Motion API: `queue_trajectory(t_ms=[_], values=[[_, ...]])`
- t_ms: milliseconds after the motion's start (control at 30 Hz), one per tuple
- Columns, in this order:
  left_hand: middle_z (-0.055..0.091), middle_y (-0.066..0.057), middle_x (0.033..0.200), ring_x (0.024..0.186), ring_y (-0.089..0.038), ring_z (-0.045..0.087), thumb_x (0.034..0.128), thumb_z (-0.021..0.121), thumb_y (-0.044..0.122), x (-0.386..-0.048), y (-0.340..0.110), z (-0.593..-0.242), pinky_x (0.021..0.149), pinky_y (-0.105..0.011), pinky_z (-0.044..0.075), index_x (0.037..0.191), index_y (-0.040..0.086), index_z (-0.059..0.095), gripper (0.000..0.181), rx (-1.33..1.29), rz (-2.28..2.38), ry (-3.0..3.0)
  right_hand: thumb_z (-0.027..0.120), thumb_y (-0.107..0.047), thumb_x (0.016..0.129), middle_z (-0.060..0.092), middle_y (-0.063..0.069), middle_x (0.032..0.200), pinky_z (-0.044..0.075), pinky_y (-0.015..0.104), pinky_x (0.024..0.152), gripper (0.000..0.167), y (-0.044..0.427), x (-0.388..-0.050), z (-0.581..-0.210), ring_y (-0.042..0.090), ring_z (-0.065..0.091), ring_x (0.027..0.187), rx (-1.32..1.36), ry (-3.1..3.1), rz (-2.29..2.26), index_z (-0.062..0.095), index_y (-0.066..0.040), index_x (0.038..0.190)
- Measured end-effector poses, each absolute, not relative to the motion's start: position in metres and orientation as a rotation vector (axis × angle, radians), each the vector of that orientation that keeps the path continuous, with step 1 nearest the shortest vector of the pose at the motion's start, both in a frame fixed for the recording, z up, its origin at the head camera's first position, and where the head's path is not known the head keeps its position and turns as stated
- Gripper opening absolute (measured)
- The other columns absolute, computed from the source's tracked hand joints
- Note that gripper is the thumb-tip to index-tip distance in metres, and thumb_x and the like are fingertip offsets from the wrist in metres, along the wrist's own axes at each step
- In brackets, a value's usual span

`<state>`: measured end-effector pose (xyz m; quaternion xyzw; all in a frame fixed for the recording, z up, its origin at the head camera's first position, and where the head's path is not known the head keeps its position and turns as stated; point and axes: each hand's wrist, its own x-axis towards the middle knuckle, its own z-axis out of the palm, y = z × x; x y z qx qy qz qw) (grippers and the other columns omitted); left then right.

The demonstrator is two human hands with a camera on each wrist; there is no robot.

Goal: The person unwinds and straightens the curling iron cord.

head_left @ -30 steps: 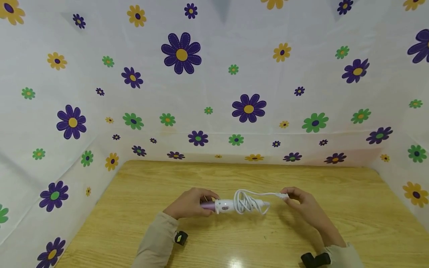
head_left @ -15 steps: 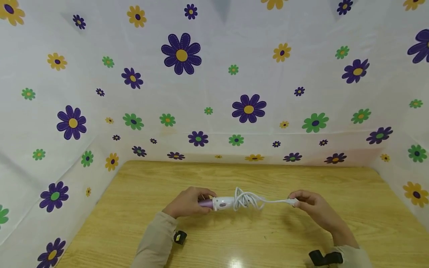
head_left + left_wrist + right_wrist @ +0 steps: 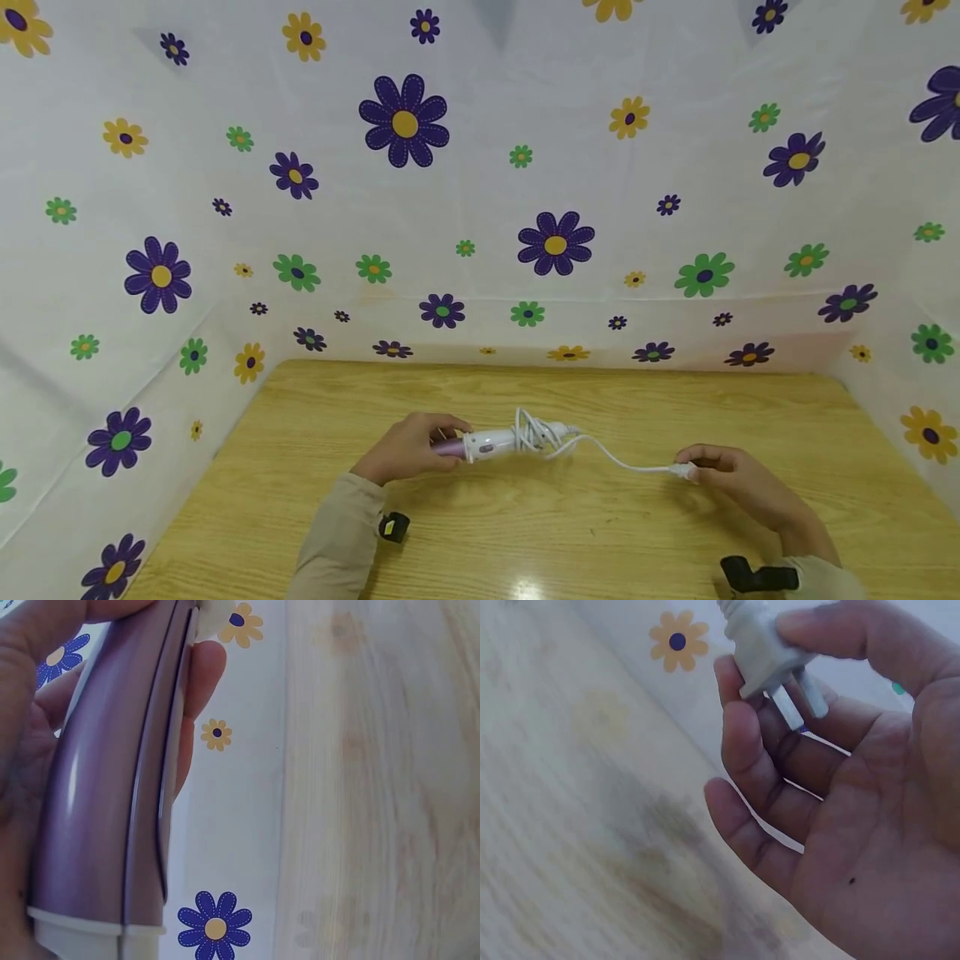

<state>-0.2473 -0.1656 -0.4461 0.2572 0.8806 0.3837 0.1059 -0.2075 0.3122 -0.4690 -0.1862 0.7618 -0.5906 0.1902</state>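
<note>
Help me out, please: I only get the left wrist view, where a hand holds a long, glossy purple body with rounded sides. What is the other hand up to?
Observer: The right hand is pinching a pale, molded two-pronged plug.

Visitor: Oh! Does anything link that plug to my long, glossy purple body?

Observer: Yes, in the head view a thin white cord runs from the plug to loops wound around the glossy white handle beyond the purple part.

Visitor: And is the plug pushed into anything?

Observer: No, the right wrist view shows its two flat, silver-coloured prongs bare.
</note>
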Motion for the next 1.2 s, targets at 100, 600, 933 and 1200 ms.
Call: queue_trajectory(t_ms=[100,600,933,1200], values=[[0.069,-0.003,0.095,0.082,-0.013,0.061,0.0765,0.073,0.014,-0.248,-0.166,-0.446,0.071,-0.029,0.052,0.119,0.013,0.067,0.042,0.756,1.143,2.586,0.049,-0.012,0.100,0.063,-0.017,0.103,0.046,0.019,0.079,0.022,0.312,-0.208,-0.470,0.001,0.055,0.092,-0.428,2.212,-1.628,0.062,-0.004,0.115],[0.069,-0.003,0.097,0.085,-0.013,0.062,0.0787,0.074,0.013,-0.247,-0.166,-0.445,0.074,-0.030,0.052,0.120,0.012,0.066,0.042,0.748,1.152,2.566,0.058,-0.013,0.094,0.061,-0.004,0.098,0.042,0.026,0.052,0.039,0.312,-0.209,-0.477,0.010,0.045,0.063,-0.095,2.578,-1.421,0.052,0.008,0.126],[0.069,-0.003,0.095,0.082,-0.012,0.061,0.0771,0.075,0.013,-0.247,-0.165,-0.445,0.072,-0.027,0.052,0.119,0.011,0.067,0.043,0.805,1.121,2.583,0.061,-0.008,0.092,0.065,0.014,0.101,0.044,0.023,0.063,0.029,0.312,-0.215,-0.482,0.005,0.053,0.077,-0.220,2.679,-1.253,0.058,0.008,0.116],[0.069,-0.003,0.096,0.083,-0.012,0.061,0.0783,0.075,0.012,-0.245,-0.165,-0.444,0.072,-0.028,0.052,0.119,0.011,0.067,0.042,0.795,1.133,2.558,0.062,-0.012,0.092,0.059,0.010,0.096,0.043,0.025,0.058,0.035,0.310,-0.211,-0.482,0.007,0.046,0.072,-0.155,2.683,-1.295,0.056,0.004,0.122]])
